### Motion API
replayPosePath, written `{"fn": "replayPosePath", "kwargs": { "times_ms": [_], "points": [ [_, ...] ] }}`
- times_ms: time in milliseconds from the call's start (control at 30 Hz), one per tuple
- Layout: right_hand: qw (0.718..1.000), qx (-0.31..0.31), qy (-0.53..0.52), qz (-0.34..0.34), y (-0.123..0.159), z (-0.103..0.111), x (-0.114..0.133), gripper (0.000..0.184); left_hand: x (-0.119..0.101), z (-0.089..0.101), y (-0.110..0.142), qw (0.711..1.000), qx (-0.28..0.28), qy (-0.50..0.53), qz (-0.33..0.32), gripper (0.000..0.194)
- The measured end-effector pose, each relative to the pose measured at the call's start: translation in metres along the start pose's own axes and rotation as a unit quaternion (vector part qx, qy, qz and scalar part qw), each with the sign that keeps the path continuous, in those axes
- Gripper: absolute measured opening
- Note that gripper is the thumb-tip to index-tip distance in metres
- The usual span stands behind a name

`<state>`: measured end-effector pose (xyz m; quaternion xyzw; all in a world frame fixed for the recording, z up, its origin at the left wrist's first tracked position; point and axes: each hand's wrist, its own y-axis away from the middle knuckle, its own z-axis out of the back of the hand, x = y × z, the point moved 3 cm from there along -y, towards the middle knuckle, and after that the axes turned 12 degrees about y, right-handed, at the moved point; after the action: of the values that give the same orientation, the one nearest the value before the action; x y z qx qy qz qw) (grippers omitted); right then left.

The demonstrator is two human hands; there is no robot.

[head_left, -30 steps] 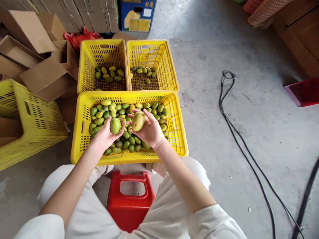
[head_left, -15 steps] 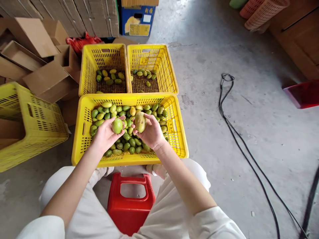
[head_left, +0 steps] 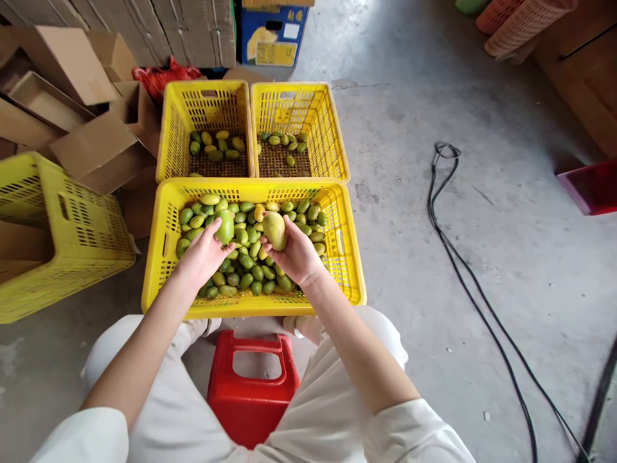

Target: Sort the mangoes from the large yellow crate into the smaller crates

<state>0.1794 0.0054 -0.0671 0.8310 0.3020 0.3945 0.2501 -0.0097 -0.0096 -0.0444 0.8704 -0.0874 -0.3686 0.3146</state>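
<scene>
My left hand (head_left: 202, 254) grips a green mango (head_left: 224, 226) above the near yellow crate (head_left: 347, 276), which is filled with several green and yellowish mangoes. My right hand (head_left: 296, 254) holds a larger yellowish mango (head_left: 274, 230) over the middle of the same crate. Behind it stand two smaller yellow crates side by side, the left crate (head_left: 173, 128) and the right crate (head_left: 328, 128), each with a few mangoes on the bottom.
I sit on a red stool (head_left: 250, 392). A tipped yellow crate (head_left: 62, 238) lies at the left, with cardboard boxes (head_left: 91, 148) behind it. Black cables (head_left: 463, 276) run over the concrete floor at the right. A red bin (head_left: 590, 186) sits at the far right.
Both hands have moved a little forward over the near crate. The left hand has carried its green mango farther away from me, and the right hand has turned its mango more upright.
</scene>
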Motion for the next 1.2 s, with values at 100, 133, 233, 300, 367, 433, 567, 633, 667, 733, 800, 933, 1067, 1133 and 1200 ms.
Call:
{"fn": "replayPosePath", "kwargs": {
  "times_ms": [100, 133, 233, 300, 367, 433, 567, 633, 667, 733, 800, 933, 1067, 1133, 1200],
  "points": [
    [0.999, -0.026, 0.016, 0.012, 0.002, -0.003, 0.0, 0.025, -0.002, 0.002, 0.0, 1.0, -0.005, -0.02, 0.007, 0.017],
    [0.999, -0.03, 0.02, 0.018, 0.002, -0.003, 0.0, 0.022, -0.002, 0.003, 0.0, 1.0, -0.012, -0.02, 0.014, 0.019],
    [0.998, -0.038, 0.033, 0.025, 0.002, -0.002, -0.002, 0.016, -0.005, 0.002, 0.002, 0.998, -0.042, -0.014, 0.034, 0.024],
    [0.997, -0.042, 0.051, 0.034, 0.002, 0.001, -0.003, 0.014, -0.007, 0.0, 0.004, 0.997, -0.055, -0.016, 0.044, 0.026],
    [0.995, -0.045, 0.075, 0.05, 0.003, 0.003, -0.003, 0.013, -0.008, -0.003, 0.006, 0.997, -0.05, -0.017, 0.056, 0.026],
    [0.992, -0.048, 0.094, 0.062, 0.006, 0.004, -0.003, 0.013, -0.01, -0.003, 0.01, 0.997, -0.039, -0.009, 0.067, 0.025],
    [0.99, -0.051, 0.115, 0.069, 0.018, 0.002, -0.002, 0.023, -0.016, 0.002, 0.02, 0.997, -0.007, 0.007, 0.073, 0.019],
    [0.989, -0.046, 0.125, 0.062, 0.025, 0.0, -0.002, 0.024, -0.021, 0.006, 0.026, 0.998, 0.003, -0.001, 0.059, 0.016],
    [0.989, -0.043, 0.126, 0.058, 0.029, -0.002, -0.002, 0.022, -0.023, 0.008, 0.029, 0.999, 0.006, -0.008, 0.047, 0.015],
    [0.991, -0.039, 0.114, 0.056, 0.036, -0.004, -0.002, 0.017, -0.027, 0.011, 0.036, 0.999, 0.012, -0.027, 0.011, 0.016],
    [0.993, -0.032, 0.094, 0.056, 0.043, -0.006, -0.003, 0.014, -0.03, 0.014, 0.044, 0.998, 0.012, -0.052, -0.041, 0.021],
    [0.994, -0.029, 0.076, 0.074, 0.057, -0.004, -0.006, 0.02, -0.033, 0.021, 0.058, 0.989, -0.013, -0.082, -0.124, 0.038],
    [0.99, -0.046, 0.085, 0.099, 0.067, 0.004, -0.012, 0.033, -0.029, 0.029, 0.065, 0.99, -0.038, -0.08, -0.112, 0.025],
    [0.988, -0.061, 0.086, 0.113, 0.066, 0.008, -0.015, 0.039, -0.024, 0.028, 0.067, 0.995, -0.048, -0.057, -0.07, 0.011],
    [0.985, -0.076, 0.081, 0.132, 0.063, 0.011, -0.019, 0.043, -0.018, 0.025, 0.067, 0.998, -0.054, -0.022, -0.029, 0.005]
  ]
}}
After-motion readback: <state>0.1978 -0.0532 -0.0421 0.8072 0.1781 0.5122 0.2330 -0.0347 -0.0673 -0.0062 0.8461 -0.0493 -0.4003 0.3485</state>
